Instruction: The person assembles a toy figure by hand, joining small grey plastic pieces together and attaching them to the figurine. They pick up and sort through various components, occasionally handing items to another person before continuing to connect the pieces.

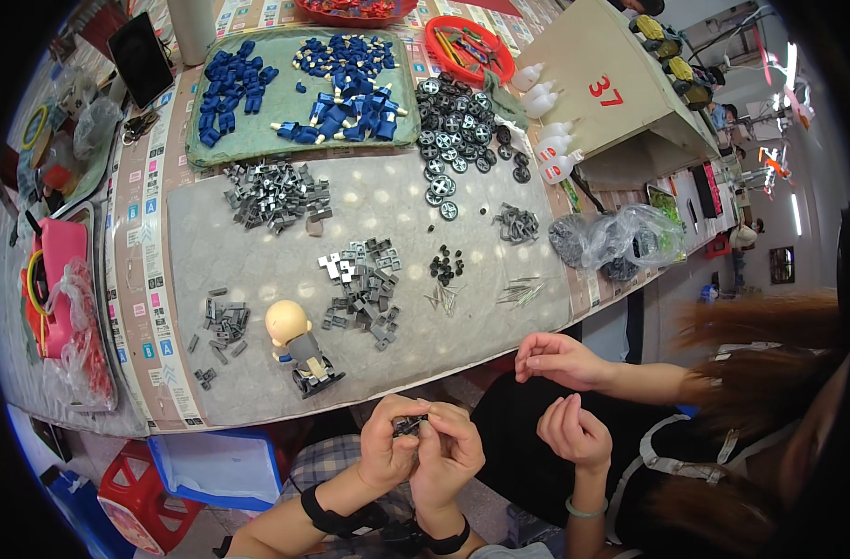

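Observation:
My left hand (385,445) and my right hand (449,455) meet just off the table's front edge, fingers closed. Between them they pinch a small dark grey plastic part (408,426), mostly covered by my fingertips. Close by on the grey mat (499,326) stands a toy figure (290,326) with a large bare head, seated on a wheeled grey piece. Behind it lies a heap of grey plastic pieces (364,289), with small black caps (446,265) and thin metal pins (441,298) to the right.
A green tray (285,158) holds blue figure parts. Black wheels (453,121), grey clips (276,196) and a red basket (509,65) lie farther back. White bottles (555,144) stand beside a beige box (620,84). Another person's hands (564,361) are close at my right.

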`<state>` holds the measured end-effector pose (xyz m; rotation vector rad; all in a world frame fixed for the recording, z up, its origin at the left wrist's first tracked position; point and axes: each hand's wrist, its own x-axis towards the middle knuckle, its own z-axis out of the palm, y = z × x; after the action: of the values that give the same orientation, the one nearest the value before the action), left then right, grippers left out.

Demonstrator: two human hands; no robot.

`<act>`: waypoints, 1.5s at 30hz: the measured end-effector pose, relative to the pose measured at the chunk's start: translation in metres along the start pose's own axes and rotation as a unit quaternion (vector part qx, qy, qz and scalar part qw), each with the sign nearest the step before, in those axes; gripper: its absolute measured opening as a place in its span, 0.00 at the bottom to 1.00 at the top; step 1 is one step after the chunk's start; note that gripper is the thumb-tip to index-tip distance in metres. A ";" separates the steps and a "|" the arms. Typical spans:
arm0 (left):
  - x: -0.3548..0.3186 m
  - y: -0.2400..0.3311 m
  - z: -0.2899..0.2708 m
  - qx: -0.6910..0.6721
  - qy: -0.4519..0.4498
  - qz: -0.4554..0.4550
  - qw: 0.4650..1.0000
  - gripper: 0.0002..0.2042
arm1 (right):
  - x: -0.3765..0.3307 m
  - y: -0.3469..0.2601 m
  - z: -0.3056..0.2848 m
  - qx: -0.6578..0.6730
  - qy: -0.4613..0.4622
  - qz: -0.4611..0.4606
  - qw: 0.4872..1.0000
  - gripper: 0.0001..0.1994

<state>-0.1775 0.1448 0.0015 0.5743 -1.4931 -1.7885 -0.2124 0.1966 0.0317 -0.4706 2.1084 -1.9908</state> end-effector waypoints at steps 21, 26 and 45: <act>-0.001 -0.006 -0.032 0.031 -0.047 -0.055 0.997 0.17 | 0.007 0.000 -0.012 -0.002 -0.149 0.036 0.988 0.11; 0.000 -0.009 -0.031 0.051 -0.042 0.003 0.998 0.19 | 0.002 -0.007 0.000 0.094 -0.098 0.121 0.983 0.12; -0.003 -0.008 -0.028 0.064 -0.024 0.074 0.995 0.17 | -0.005 0.003 -0.003 0.053 -0.093 0.109 0.988 0.09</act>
<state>-0.1573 0.1300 -0.0130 0.4730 -1.6482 -1.6119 -0.2088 0.2020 0.0284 -0.3729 1.8455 -1.8470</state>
